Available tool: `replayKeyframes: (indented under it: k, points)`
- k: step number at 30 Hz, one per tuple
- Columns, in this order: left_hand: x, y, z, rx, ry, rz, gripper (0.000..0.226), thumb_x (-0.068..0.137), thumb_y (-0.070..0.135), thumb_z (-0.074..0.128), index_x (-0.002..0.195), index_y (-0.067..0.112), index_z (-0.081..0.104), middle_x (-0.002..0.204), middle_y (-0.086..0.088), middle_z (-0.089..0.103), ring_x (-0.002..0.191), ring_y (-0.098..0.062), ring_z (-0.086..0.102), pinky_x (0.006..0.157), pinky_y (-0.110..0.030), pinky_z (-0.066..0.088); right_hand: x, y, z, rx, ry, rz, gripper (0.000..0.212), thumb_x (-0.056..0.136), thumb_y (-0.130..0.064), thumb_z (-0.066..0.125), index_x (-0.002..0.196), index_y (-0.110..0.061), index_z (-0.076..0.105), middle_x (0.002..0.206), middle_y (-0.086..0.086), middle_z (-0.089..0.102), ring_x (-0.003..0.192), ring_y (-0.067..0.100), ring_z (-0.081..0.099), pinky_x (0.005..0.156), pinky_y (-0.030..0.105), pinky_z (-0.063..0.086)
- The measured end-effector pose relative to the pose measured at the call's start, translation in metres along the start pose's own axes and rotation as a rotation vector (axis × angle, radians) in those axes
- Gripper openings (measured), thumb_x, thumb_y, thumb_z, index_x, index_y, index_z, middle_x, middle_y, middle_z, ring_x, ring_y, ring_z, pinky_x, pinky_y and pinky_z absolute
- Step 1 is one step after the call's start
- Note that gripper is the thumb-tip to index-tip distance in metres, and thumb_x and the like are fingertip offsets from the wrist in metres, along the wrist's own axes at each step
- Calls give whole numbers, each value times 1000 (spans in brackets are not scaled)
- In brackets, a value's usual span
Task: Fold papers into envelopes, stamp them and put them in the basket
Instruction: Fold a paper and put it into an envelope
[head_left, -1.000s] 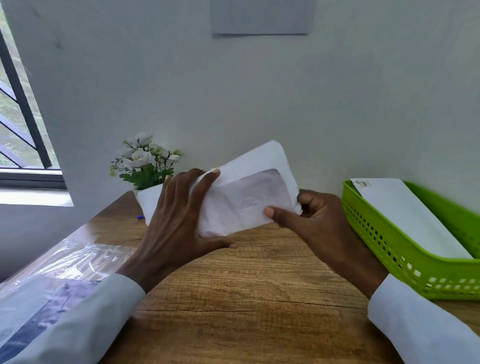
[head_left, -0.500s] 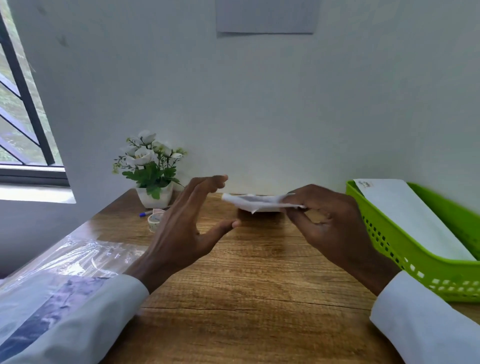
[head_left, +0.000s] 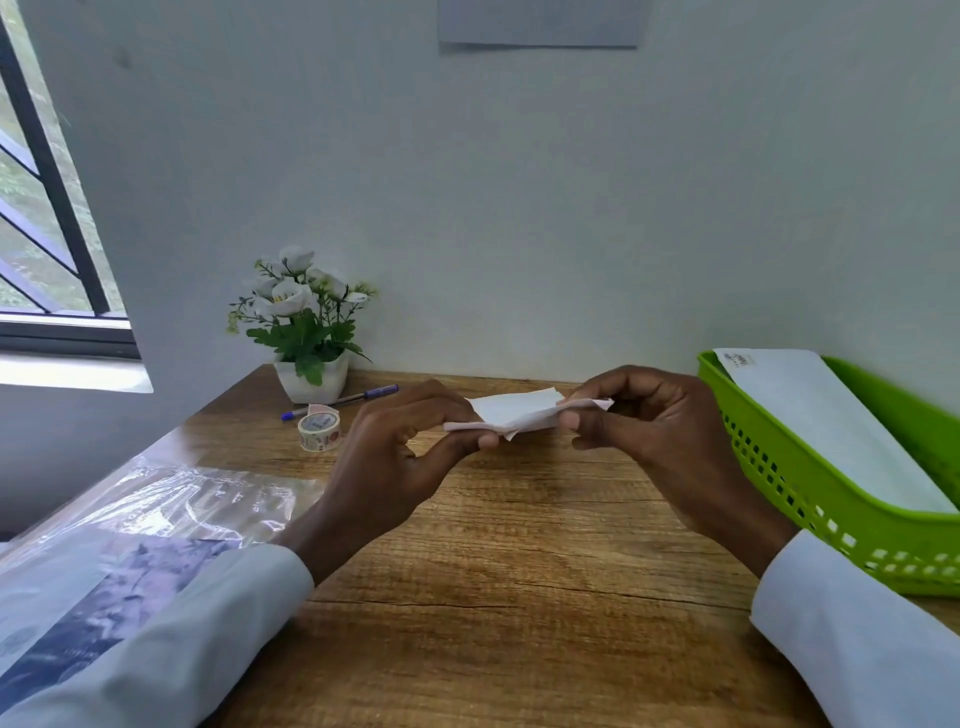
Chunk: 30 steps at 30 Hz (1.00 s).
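Both hands pinch envelope ends: left hand, right hand. Long axis left-right, flat above table; basket right, nearer right hand.

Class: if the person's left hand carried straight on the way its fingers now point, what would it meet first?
Probably the right hand: the left hand points rightward along the envelope both hands pinch. Depth is hard to judge.

Quick count of the desk stuff:
two envelopes, one basket, one pen, one tape roll, one flowerpot, two hands.
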<state>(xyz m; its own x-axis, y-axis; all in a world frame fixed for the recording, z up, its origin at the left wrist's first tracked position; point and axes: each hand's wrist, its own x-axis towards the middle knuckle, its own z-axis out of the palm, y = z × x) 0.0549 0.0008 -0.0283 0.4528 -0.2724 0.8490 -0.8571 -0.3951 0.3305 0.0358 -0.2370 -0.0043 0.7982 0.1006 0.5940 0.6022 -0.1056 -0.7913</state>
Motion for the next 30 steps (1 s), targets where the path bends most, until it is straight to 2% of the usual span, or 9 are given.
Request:
replayKeyframes:
  k: [4, 7, 10, 12, 15, 20, 23, 26, 30]
  points:
    - [0, 1, 0, -41, 20, -78, 15, 85, 20, 69, 87, 7, 77, 83, 3, 72, 80, -8, 67, 68, -22, 50, 1, -2, 0, 107, 87, 32, 22, 65, -9, 80, 83, -15, 70, 75, 12, 73, 69, 25, 69, 64, 39, 62]
    - [0, 2, 1, -69, 39, -140, 16, 87, 19, 66, 91, 7, 76, 80, 2, 72, 76, -10, 65, 64, -21, 50, 1, 1, 1, 61, 103, -18, 21, 72, 0, 79, 80, -10, 63, 79, 20, 70, 73, 27, 69, 68, 40, 61]
    - [0, 2, 2, -122, 81, -192, 18, 88, 25, 65, 98, 13, 74, 79, 8, 71, 75, -9, 66, 63, -16, 50, 0, 7, 2, -16, 61, -92, 19, 75, 2, 77, 73, -14, 69, 83, 12, 73, 84, 27, 71, 76, 36, 59]
    - [-1, 1, 3, -124, 97, -226, 22, 87, 31, 65, 98, 14, 74, 79, 10, 71, 76, -8, 67, 64, -12, 48, -1, 9, 2, -40, 11, -124, 19, 76, 4, 76, 79, -15, 76, 88, 5, 76, 92, 23, 71, 81, 30, 57]
    - [-3, 1, 4, -129, 101, -260, 18, 86, 27, 69, 96, 12, 74, 81, 12, 72, 78, -5, 67, 65, -10, 47, -3, 13, 5, -134, -39, -184, 20, 80, 8, 71, 95, -4, 77, 101, 7, 75, 101, 20, 70, 86, 27, 56]
    - [-2, 9, 9, -244, 113, -270, 14, 85, 27, 72, 97, 21, 68, 92, 12, 72, 87, -5, 69, 72, -15, 54, -6, 17, 11, -131, 37, -179, 24, 79, 6, 73, 96, -11, 78, 96, -1, 77, 97, 14, 71, 84, 21, 54]
    - [-2, 12, 9, -272, 135, -253, 30, 82, 22, 76, 106, 24, 59, 95, 7, 71, 92, -11, 71, 75, -20, 57, -7, 15, 12, -143, 69, -141, 26, 77, 4, 76, 95, -16, 77, 98, -6, 77, 96, 11, 71, 82, 20, 55]
    - [-2, 13, 9, -160, 75, -164, 30, 80, 31, 72, 107, 32, 60, 103, 16, 68, 100, -7, 66, 78, -19, 56, -8, 14, 12, -142, 69, -108, 26, 77, 1, 77, 93, -20, 78, 96, -7, 77, 96, 11, 71, 82, 22, 56]
    - [-4, 7, 10, 34, -6, -23, 21, 82, 28, 72, 101, 19, 72, 100, 9, 71, 97, -9, 66, 77, -35, 55, -10, 14, 16, -181, 40, -77, 22, 78, -5, 78, 93, -21, 78, 95, -9, 77, 93, 9, 71, 80, 22, 56]
